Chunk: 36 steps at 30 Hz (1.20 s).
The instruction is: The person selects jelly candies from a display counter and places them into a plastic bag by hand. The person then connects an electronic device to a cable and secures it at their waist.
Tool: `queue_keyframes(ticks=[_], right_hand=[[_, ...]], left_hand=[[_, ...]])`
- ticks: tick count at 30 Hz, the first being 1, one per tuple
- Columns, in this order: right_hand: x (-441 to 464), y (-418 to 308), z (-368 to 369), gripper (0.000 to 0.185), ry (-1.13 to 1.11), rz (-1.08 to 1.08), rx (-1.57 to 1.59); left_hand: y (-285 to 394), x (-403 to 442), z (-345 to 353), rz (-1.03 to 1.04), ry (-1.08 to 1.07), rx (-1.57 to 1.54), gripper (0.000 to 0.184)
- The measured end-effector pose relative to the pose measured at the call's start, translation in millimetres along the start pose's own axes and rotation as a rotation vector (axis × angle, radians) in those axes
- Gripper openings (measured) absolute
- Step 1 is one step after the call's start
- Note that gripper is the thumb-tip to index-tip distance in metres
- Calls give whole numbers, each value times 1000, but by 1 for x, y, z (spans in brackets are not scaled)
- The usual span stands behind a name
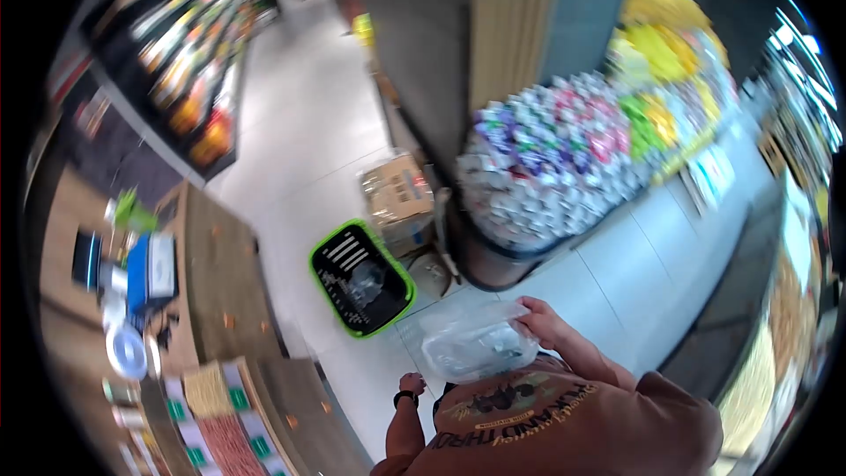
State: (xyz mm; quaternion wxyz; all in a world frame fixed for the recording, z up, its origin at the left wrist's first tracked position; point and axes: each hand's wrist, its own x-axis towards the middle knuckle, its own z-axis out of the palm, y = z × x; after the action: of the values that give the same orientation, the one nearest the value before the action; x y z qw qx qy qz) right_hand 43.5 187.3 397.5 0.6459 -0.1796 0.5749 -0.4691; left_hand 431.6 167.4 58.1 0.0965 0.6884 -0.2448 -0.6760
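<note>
My right hand (542, 323) is closed on the gathered upper edge of a clear plastic bag (480, 348), which hangs in front of my brown shirt. The bag looks bulky, but what it holds, if anything, is blurred. My left hand (411, 383), with a dark band at the wrist, hangs low at my side. Its fingers look curled in, and nothing shows in them. Ahead of my left hand, apart from it, a black shopping basket (333, 298) with a bright green rim stands on the floor. A crumpled clear plastic item (366, 285) lies in the basket.
A cardboard box (397, 189) wrapped in plastic stands behind the basket, beside a pillar (414, 62). To the right rises a display heaped with small wrapped packets (555, 167). A wooden counter (233, 300) and bulk bins (216, 392) line the left; another bin display (775, 326) borders the right.
</note>
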Motion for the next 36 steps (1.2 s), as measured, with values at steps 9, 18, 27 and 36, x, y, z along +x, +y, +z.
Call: queue_keyframes(ticks=[9, 18, 27, 36], right_hand=[[-44, -4, -49, 7, 137, -151, 169], [-122, 14, -106, 6, 655, -340, 331], [-137, 49, -57, 14, 1252, -451, 424], [-149, 71, -14, 19, 1151, -365, 323]], left_hand=[[87, -8, 86, 159, -140, 4, 25], [257, -196, 212, 424, -837, -70, 45], [303, -350, 322, 1698, -1302, 1237, 54], [268, -309, 344, 1852, -1328, 1186, 30]])
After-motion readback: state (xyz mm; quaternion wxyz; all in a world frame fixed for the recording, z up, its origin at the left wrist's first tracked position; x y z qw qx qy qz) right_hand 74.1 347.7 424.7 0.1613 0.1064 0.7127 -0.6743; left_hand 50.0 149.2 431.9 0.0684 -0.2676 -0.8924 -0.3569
